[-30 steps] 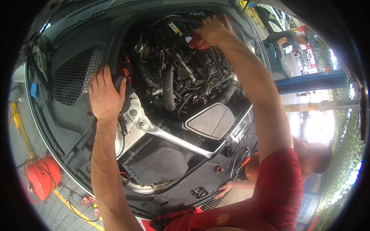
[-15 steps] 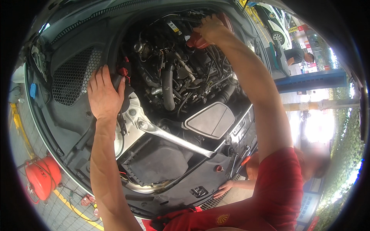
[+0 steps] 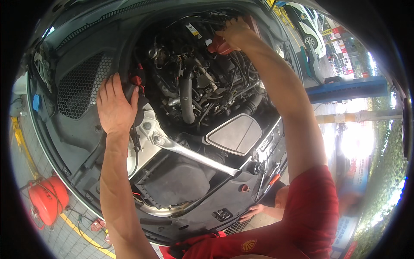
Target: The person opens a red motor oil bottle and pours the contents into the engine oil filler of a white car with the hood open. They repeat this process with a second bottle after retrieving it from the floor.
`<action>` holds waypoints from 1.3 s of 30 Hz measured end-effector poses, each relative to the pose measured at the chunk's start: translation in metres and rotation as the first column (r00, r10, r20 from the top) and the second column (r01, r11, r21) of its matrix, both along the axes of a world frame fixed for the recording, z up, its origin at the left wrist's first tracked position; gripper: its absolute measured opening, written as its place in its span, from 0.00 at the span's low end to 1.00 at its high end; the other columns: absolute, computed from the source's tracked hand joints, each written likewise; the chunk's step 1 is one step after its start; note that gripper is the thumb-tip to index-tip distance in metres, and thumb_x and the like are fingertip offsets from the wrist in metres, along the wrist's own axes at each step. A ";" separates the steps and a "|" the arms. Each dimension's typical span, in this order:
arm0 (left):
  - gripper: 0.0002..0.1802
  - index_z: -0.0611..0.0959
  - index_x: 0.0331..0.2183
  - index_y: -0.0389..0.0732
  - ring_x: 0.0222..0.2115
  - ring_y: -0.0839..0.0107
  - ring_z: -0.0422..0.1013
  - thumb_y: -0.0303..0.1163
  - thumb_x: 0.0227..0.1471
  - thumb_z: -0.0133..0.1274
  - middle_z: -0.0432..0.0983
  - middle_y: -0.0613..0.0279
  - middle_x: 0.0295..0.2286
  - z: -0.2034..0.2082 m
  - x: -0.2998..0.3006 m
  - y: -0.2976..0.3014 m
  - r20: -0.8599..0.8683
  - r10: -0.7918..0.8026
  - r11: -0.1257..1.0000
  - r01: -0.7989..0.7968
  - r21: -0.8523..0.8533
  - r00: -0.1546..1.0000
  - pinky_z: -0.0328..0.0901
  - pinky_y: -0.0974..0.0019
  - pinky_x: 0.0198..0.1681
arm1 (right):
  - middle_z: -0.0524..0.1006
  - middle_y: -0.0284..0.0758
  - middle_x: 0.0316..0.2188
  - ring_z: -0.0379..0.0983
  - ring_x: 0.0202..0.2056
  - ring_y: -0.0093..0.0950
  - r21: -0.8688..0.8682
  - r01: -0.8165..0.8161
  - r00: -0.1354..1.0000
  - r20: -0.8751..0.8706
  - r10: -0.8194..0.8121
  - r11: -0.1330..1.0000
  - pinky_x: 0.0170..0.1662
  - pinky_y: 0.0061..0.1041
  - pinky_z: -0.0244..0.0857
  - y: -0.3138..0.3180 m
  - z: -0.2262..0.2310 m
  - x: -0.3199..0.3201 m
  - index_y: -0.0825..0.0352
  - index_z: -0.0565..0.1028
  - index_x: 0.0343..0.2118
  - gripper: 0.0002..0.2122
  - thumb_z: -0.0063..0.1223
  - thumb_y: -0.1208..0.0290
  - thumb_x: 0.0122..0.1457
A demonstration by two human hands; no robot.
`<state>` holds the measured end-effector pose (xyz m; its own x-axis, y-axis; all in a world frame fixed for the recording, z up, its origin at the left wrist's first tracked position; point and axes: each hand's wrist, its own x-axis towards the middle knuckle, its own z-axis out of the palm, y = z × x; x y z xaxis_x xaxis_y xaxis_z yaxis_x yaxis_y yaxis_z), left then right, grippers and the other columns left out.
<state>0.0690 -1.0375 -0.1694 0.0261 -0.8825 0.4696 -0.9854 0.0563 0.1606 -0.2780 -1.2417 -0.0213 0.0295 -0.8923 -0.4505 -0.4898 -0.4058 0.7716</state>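
My right hand [image 3: 238, 33] grips a red plastic bottle [image 3: 221, 47] at the far right of the open engine bay. The bottle lies tilted, its neck end pointing left over the engine [image 3: 207, 77]. Whether anything flows from it cannot be made out. My left hand [image 3: 115, 105] lies flat with fingers extended on the black plastic trim at the left edge of the bay. Close to its thumb is a red terminal cover [image 3: 136, 80]. A thick black hose [image 3: 187, 97] curves through the bay between my hands.
A silver brace [image 3: 198, 159] crosses in front of the engine, beside a grey-topped cover [image 3: 237, 134]. On the front panel are a small red cap [image 3: 245, 188] and an orange-handled tool [image 3: 274, 179]. Another person's hand [image 3: 252, 212] touches the front edge. A red tank [image 3: 49, 199] stands left.
Both my hands and the bottle stay nearly in place. The person in the upper right background is out of view now, and the blurred head beyond my right sleeve no longer shows there.
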 end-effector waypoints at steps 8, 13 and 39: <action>0.38 0.72 0.64 0.38 0.63 0.50 0.68 0.53 0.64 0.60 0.74 0.49 0.58 0.001 -0.001 0.000 0.018 -0.002 1.000 0.002 -0.002 1.000 0.62 0.48 0.68 | 0.66 0.43 0.73 0.58 0.74 0.43 -0.028 0.029 0.995 0.095 -0.026 0.999 0.76 0.49 0.48 0.008 -0.007 -0.020 0.38 0.58 0.79 0.49 0.69 0.74 0.55; 0.38 0.72 0.65 0.38 0.63 0.50 0.68 0.53 0.65 0.59 0.74 0.50 0.58 -0.001 -0.001 -0.001 0.023 -0.001 1.000 0.002 -0.012 1.000 0.62 0.49 0.68 | 0.67 0.45 0.71 0.59 0.74 0.44 -0.043 0.072 0.985 0.159 -0.064 0.996 0.73 0.49 0.52 0.012 -0.013 -0.038 0.40 0.56 0.80 0.50 0.68 0.73 0.54; 0.39 0.71 0.66 0.38 0.65 0.53 0.66 0.56 0.68 0.54 0.73 0.52 0.61 0.003 -0.002 -0.001 0.100 0.021 0.998 -0.026 0.051 0.995 0.60 0.50 0.70 | 0.57 0.47 0.77 0.52 0.76 0.54 0.019 0.491 0.578 0.741 -0.342 0.871 0.75 0.54 0.53 0.074 -0.056 -0.111 0.34 0.46 0.81 0.59 0.76 0.57 0.49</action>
